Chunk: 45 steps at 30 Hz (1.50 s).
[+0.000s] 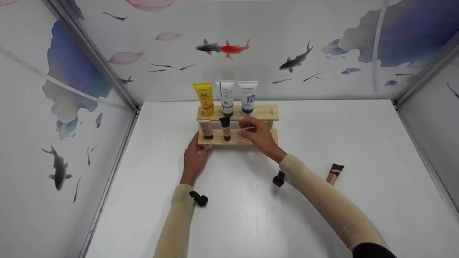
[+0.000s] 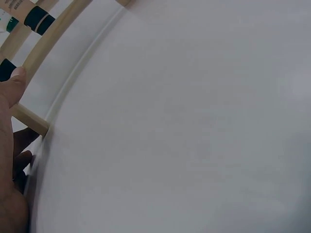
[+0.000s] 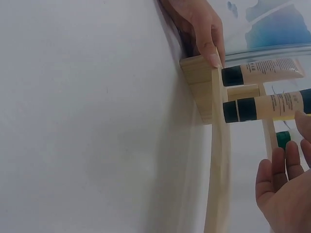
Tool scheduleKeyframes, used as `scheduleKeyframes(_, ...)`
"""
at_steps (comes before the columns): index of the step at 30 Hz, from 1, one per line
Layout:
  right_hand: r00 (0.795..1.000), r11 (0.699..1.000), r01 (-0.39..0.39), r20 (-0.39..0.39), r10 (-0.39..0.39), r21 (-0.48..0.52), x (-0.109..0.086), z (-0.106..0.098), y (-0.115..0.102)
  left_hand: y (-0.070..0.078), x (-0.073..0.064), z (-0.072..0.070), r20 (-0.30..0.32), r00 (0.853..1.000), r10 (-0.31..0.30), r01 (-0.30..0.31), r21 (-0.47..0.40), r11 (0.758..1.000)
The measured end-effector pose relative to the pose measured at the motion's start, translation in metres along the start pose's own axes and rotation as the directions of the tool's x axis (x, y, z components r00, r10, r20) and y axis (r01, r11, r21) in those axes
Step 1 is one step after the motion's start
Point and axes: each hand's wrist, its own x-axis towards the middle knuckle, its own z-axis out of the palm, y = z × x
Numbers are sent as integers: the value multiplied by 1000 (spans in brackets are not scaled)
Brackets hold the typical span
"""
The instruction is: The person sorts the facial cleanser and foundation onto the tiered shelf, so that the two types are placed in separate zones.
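Observation:
A two-tier wooden rack [image 1: 247, 141] stands near the back wall. My left hand [image 1: 193, 159] grips its lower left end, the thumb on the front shelf in the left wrist view. On the lower shelf stand a small beige tube [image 1: 206, 129] and a slim tube with a dark crimped end [image 1: 226, 129], both cap down. My right hand [image 1: 260, 136] hovers just right of the slim tube, fingers loosely bent and holding nothing. Along the upper shelf are a yellow tube [image 1: 204, 98], a white tube with dark lines [image 1: 226, 96] and a white-and-blue tube [image 1: 248, 96].
Another tube [image 1: 334, 173] with a dark end lies on the white table [image 1: 236, 215], partly hidden by the right sleeve [image 1: 322, 193]. Printed wall panels [image 1: 265, 46] enclose the back and sides.

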Motion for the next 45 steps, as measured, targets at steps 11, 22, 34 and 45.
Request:
scheduleKeyframes(11,998,1000,19,-57,-19,3,-13,-31,4,-3,1,0,7,1000,6,-6,17,1000)
scheduleKeyframes(22,998,999,-18,-68,15,-45,-24,-61,7,-4,0,0,9,1000,0,0,0,1000)
scheduleKeyframes(34,999,998,8,-43,-11,-62,-32,-91,4,-3,1,0,-1,1000,9,-9,-11,1000)
scheduleKeyframes(45,998,993,-8,-69,0,-115,-41,-115,-3,-5,2,0,-1,1000,30,-30,-18,999)
